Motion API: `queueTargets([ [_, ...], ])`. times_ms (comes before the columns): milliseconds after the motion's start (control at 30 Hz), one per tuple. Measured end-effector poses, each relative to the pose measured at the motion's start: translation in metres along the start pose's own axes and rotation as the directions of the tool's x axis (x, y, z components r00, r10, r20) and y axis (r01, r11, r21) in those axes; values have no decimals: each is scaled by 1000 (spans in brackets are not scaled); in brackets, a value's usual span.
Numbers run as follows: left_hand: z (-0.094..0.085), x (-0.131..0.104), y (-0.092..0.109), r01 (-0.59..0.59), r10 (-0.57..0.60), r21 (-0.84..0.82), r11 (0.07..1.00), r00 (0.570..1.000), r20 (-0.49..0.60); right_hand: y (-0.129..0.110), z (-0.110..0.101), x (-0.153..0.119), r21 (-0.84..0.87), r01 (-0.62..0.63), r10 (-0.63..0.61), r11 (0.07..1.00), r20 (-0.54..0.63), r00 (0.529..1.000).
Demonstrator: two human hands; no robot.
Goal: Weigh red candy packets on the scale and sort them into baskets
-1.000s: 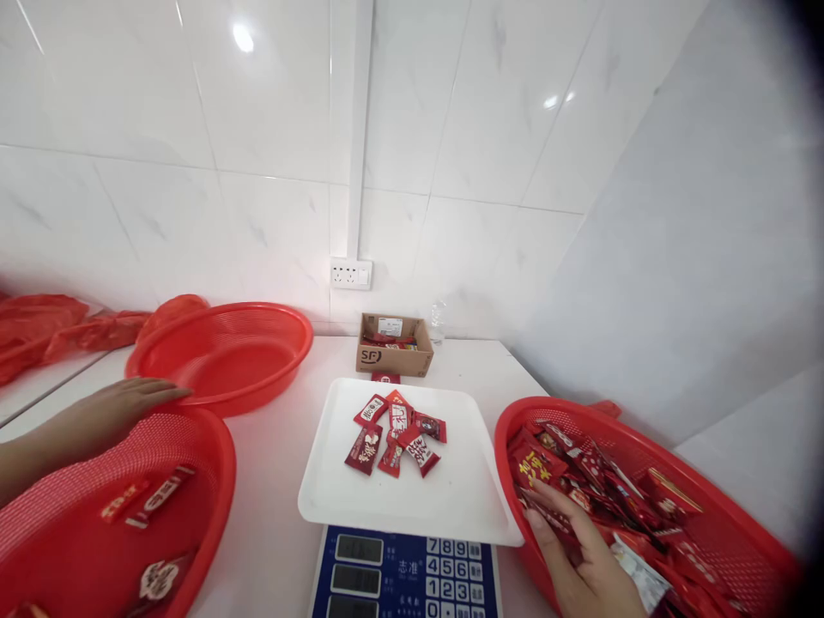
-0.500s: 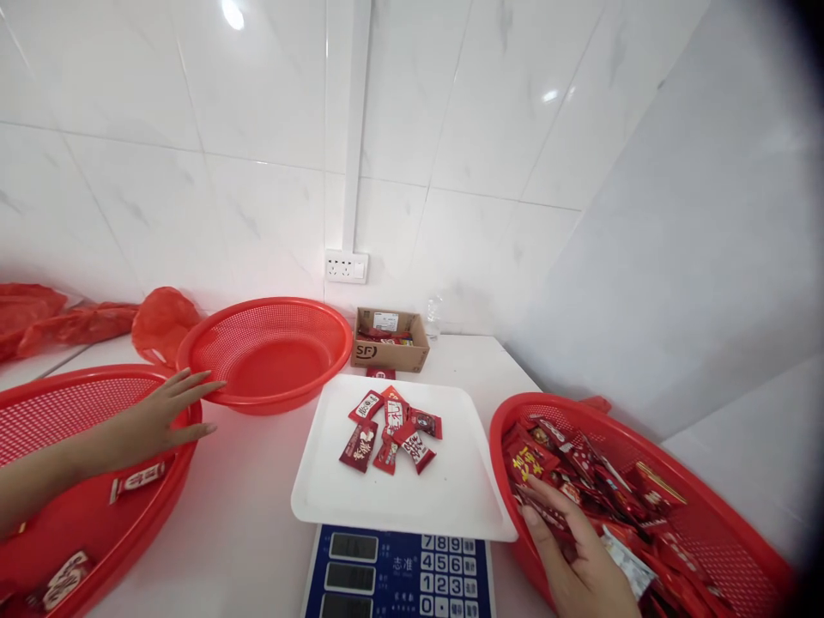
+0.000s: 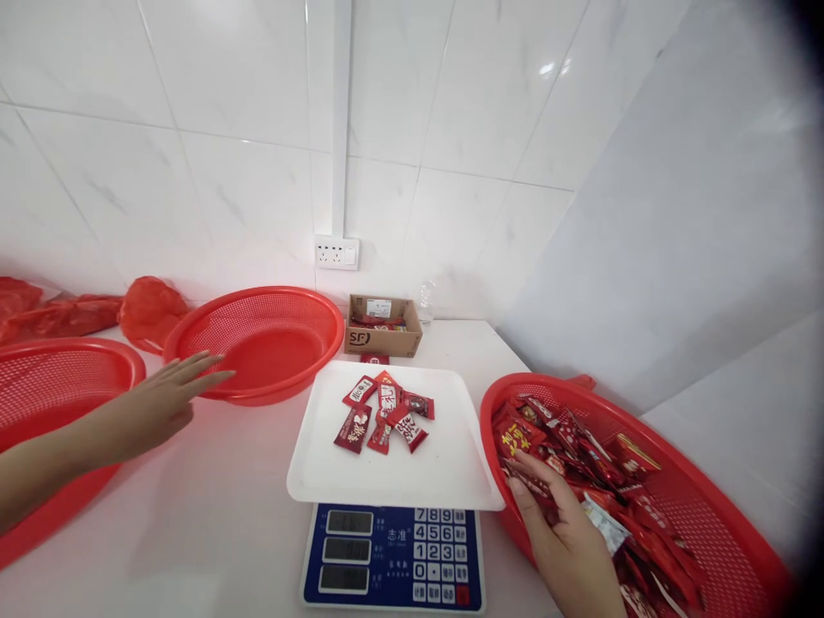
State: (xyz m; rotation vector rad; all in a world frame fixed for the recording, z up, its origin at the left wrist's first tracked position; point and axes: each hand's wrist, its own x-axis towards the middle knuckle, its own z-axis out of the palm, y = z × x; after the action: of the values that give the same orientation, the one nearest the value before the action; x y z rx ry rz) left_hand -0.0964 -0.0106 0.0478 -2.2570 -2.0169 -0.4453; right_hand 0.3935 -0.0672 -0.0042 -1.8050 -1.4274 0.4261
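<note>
My left hand (image 3: 151, 408) hovers at the left with its fingers stretched out, open and holding nothing. It is between the left red basket (image 3: 132, 365) and the red basket at the back (image 3: 338, 330). My right hand (image 3: 572, 536) rests over the near-left rim of the right red basket (image 3: 701, 481), touching wrapped snacks (image 3: 583, 451) inside. Its thumb and forefinger are apart; the other fingers are partly hidden. Several small red snack packets (image 3: 387, 402) lie on the white tray (image 3: 386, 479) of a blue scale (image 3: 394, 554).
A brown cardboard box (image 3: 383, 342) with packets stands behind the tray, a red packet (image 3: 374, 360) in front of it. Red plastic bags (image 3: 151, 313) lie at the back left. A socket (image 3: 337, 253) is on the tiled wall.
My left hand has come away from the left basket, its fingers closer together. The view has tilted down slightly, showing more of the scale. The right hand stays among the packets.
</note>
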Motion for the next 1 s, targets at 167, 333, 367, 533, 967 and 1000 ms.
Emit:
queueTargets([
  [167, 4, 12, 73, -238, 269, -156, 959, 936, 225, -1, 1, 0, 13, 20, -20, 1000, -5, 1000],
  [333, 22, 30, 152, -270, 342, -271, 924, 902, 265, -4, 0, -1, 24, 20, -20, 1000, -8, 1000],
  [367, 28, 33, 163, -286, 348, -249, 926, 899, 264, -4, 0, -1, 23, 20, -20, 1000, -8, 1000],
  [533, 54, 35, 193, -335, 379, -188, 923, 875, 300, -6, 1, 0, 36, 55, -54, 998, -13, 998],
  [967, 39, 47, 153, -156, 226, -456, 876, 969, 102, -14, 2, -3, 55, 21, -23, 998, 47, 999],
  [1000, 36, 52, 146, -137, 182, -433, 891, 981, 62, -14, 2, -3, 57, 25, -28, 998, 45, 999],
])
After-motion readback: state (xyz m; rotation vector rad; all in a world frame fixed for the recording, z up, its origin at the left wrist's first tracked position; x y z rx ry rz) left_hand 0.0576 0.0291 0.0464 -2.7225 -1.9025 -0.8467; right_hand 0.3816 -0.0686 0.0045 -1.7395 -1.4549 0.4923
